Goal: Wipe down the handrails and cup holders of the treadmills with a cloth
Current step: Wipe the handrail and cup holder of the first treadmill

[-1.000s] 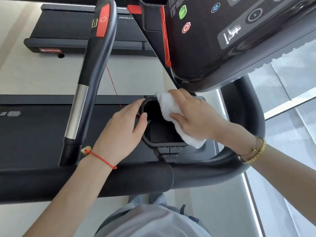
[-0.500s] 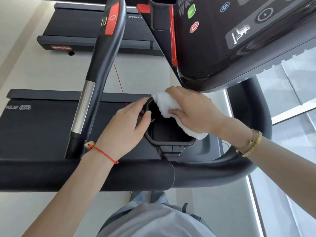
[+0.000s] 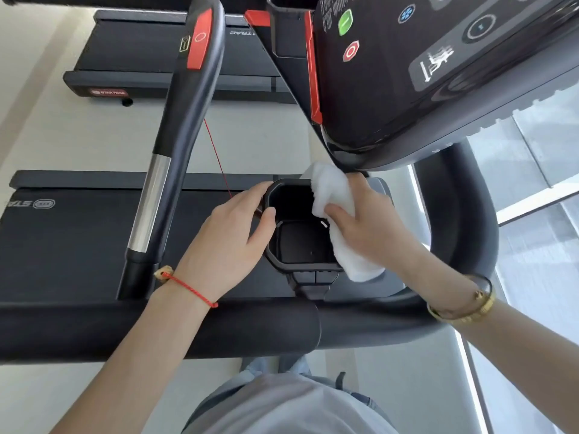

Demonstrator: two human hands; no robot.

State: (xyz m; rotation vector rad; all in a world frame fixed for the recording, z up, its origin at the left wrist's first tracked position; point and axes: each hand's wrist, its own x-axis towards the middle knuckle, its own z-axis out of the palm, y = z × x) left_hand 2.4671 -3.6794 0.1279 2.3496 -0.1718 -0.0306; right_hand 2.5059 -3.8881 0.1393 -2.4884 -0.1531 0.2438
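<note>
Console (image 3: 423, 73) overhangs at far right. Handrail (image 3: 156, 327) runs across the near side. Cup holder (image 3: 300, 264) sits between the two. Left hand (image 3: 225, 242) grips the holder's left rim. Right hand (image 3: 372, 227) grasps the cloth (image 3: 332, 189), pressed on the right rim.

I am in a gym. A treadmill console (image 3: 423, 67) hangs above me, with another treadmill (image 3: 175, 64) farther off.
</note>
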